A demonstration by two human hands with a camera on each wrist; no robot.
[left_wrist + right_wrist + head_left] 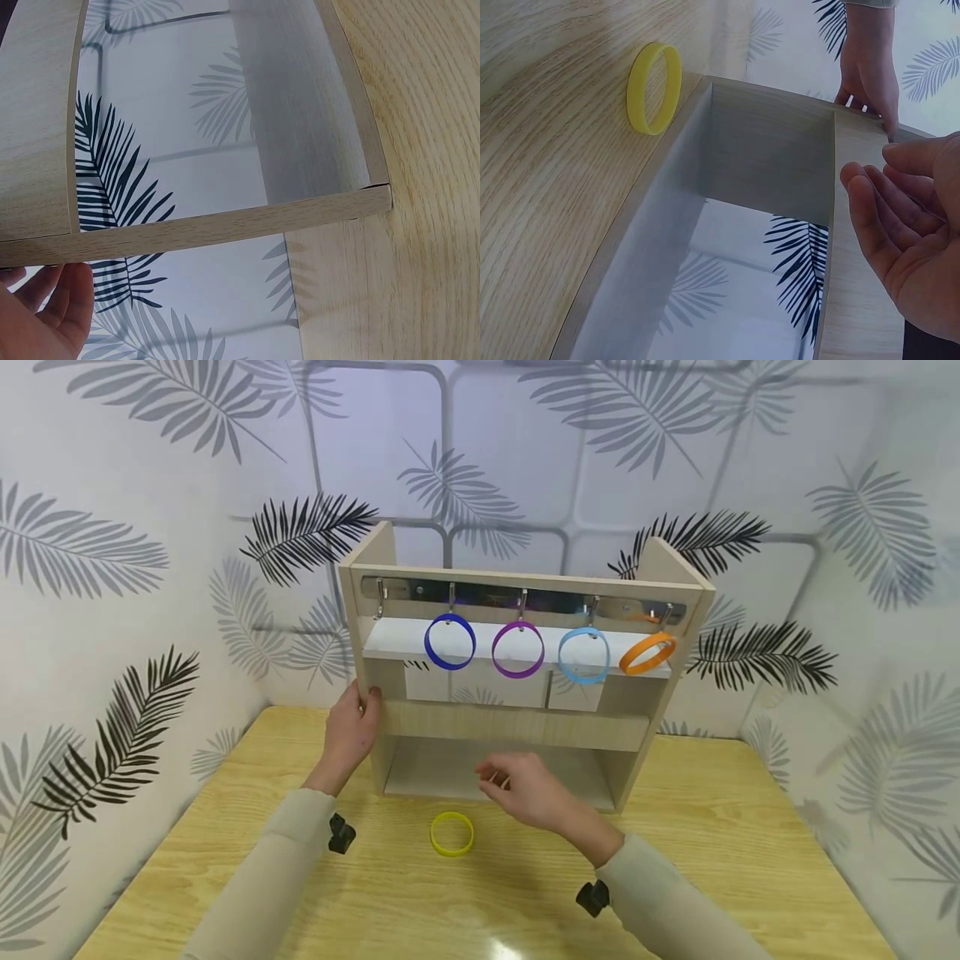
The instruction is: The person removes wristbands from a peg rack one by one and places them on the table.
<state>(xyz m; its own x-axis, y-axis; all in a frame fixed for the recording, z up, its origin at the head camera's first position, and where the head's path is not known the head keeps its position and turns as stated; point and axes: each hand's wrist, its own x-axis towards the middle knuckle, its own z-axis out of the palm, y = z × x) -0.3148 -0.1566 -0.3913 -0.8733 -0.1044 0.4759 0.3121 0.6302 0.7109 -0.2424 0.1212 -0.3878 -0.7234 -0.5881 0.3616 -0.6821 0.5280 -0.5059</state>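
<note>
Home-like room, seemingly — leaf-patterned walls (112,610) around a wood-grain table (750,860).

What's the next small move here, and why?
I'd probably lower the right hand to the yellow ring and pinch it: that hand holds nothing, the ring lies on the table, and the leftmost hook is bare while the other four hooks each carry one. The left hand grips the shelf's side.

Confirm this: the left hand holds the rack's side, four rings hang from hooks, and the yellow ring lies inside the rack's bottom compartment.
Not quite: the yellow ring lies on the table in front of the rack, as the head view shows. The rest stands.
</note>
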